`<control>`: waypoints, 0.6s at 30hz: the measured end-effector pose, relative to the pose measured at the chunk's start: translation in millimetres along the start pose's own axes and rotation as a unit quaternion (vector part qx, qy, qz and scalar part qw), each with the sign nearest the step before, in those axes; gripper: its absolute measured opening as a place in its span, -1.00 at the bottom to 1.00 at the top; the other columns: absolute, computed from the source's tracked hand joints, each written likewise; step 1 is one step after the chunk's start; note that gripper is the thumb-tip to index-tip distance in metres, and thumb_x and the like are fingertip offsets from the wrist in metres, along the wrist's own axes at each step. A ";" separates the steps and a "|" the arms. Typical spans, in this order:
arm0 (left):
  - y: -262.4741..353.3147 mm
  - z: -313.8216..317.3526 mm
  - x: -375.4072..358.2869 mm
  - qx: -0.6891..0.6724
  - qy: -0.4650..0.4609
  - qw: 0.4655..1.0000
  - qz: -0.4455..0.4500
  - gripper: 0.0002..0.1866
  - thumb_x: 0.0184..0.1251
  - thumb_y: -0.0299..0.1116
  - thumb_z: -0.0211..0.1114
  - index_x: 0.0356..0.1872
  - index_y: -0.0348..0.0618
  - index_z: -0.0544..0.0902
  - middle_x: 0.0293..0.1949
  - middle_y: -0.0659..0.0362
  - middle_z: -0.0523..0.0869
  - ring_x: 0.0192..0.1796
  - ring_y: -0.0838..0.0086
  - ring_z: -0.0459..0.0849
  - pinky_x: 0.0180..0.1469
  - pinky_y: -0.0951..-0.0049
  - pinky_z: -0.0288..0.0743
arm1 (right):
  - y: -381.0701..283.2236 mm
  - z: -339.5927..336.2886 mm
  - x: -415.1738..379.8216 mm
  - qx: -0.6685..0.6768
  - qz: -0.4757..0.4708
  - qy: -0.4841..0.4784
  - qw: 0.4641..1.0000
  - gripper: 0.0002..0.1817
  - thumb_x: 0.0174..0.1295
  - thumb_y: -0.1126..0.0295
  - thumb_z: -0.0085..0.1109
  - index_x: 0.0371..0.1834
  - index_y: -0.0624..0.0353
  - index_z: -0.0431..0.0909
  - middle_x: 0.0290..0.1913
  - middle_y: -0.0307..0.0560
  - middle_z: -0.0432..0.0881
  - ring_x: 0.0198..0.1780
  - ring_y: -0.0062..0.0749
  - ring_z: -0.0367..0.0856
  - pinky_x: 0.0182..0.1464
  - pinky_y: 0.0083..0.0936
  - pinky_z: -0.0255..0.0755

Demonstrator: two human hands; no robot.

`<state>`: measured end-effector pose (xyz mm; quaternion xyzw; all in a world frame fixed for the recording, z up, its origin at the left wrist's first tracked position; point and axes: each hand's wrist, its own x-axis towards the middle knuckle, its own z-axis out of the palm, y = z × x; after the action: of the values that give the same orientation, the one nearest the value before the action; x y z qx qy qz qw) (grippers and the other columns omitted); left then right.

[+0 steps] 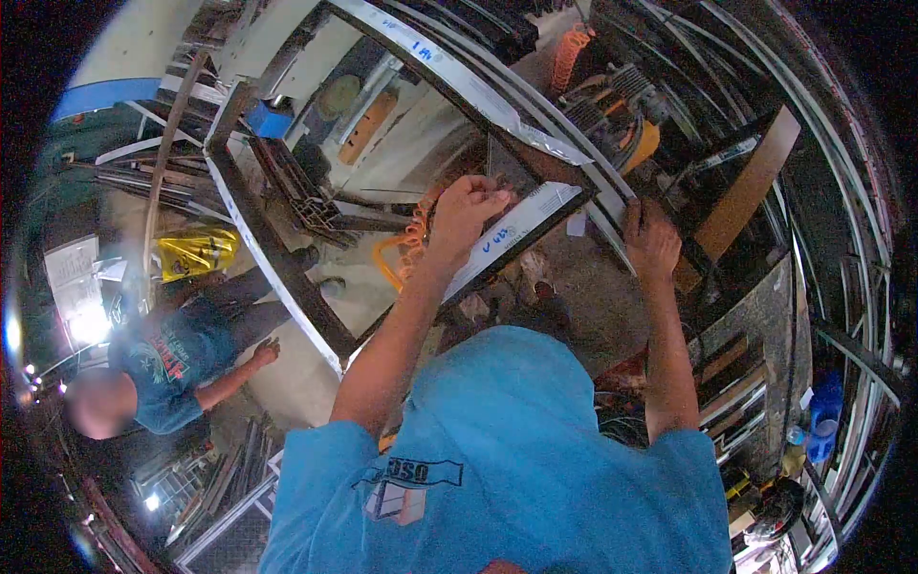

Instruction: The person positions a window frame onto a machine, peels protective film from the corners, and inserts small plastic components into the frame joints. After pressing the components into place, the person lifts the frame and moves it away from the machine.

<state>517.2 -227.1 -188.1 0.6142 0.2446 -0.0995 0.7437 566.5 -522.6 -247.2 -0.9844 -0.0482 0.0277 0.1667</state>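
A large dark metal frame (225, 177) with white protective film and blue handwriting spans the view in front of me. My left hand (466, 218) is closed in a pinch at the frame's near corner, over the short filmed frame bar (526, 222). What lies between its fingertips is too small to make out. To the right, my right hand (653, 237) has its fingers wrapped round the end of a long metal profile (601, 182) beside the frame's corner. The hand itself hides part of that grip.
A person in a blue shirt (177, 349) stands at the left, an arm toward the frame. An orange coiled hose (413, 244) hangs by my left forearm. A machine with a motor (631, 88) stands beyond the corner. Long metal bars (841, 182) line the right side.
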 end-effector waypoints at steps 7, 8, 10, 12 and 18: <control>5.0 8.5 -2.9 0.028 0.045 0.999 -0.011 -0.54 0.25 -0.37 0.39 0.07 -0.38 0.43 -0.14 0.02 0.76 -0.12 0.46 0.70 -0.05 0.51 0.55 | -0.8 -0.9 2.1 0.019 0.017 -0.016 1.000 -0.58 0.41 0.07 -0.13 0.04 0.15 0.54 -0.16 0.17 0.69 -0.20 0.11 0.69 -0.13 -0.03 0.57; 4.3 11.3 -1.8 0.021 0.052 0.998 -0.006 -0.59 0.27 -0.40 0.37 0.04 -0.38 0.44 -0.16 0.00 0.75 -0.11 0.45 0.71 -0.05 0.51 0.54 | -1.5 -1.5 2.8 0.019 0.020 -0.023 0.999 -0.58 0.41 0.07 -0.13 0.05 0.15 0.54 -0.17 0.16 0.69 -0.20 0.12 0.69 -0.13 -0.02 0.57; 3.9 14.3 -0.3 0.009 0.063 0.998 -0.004 -0.64 0.28 -0.44 0.34 0.01 -0.39 0.46 -0.17 -0.02 0.75 -0.09 0.44 0.71 -0.06 0.51 0.54 | -5.4 -4.8 2.9 0.018 0.034 -0.032 0.999 -0.59 0.42 0.06 -0.13 -0.03 0.15 0.54 -0.22 0.18 0.68 -0.23 0.15 0.68 -0.17 0.01 0.55; 6.0 15.6 1.3 0.001 0.067 0.998 -0.009 -0.63 0.29 -0.44 0.34 0.02 -0.39 0.46 -0.16 -0.03 0.75 -0.09 0.44 0.72 -0.05 0.50 0.55 | -11.1 -9.5 3.4 0.017 0.053 -0.033 0.998 -0.58 0.44 0.04 -0.14 -0.20 0.17 0.56 -0.33 0.22 0.65 -0.29 0.22 0.64 -0.24 0.05 0.50; 9.2 12.2 1.0 0.062 0.040 0.997 -0.016 -0.51 0.22 -0.34 0.40 0.09 -0.36 0.44 -0.14 0.01 0.77 -0.11 0.45 0.70 -0.02 0.49 0.54 | -10.0 -7.5 2.3 0.002 0.055 -0.019 0.998 -0.53 0.44 0.00 -0.17 -0.04 0.17 0.57 -0.25 0.23 0.68 -0.23 0.18 0.67 -0.16 0.03 0.54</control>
<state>525.1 -236.6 -179.1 0.6582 0.2771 -0.1020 0.6925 568.5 -515.4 -236.9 -0.9846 0.0033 0.0558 0.1658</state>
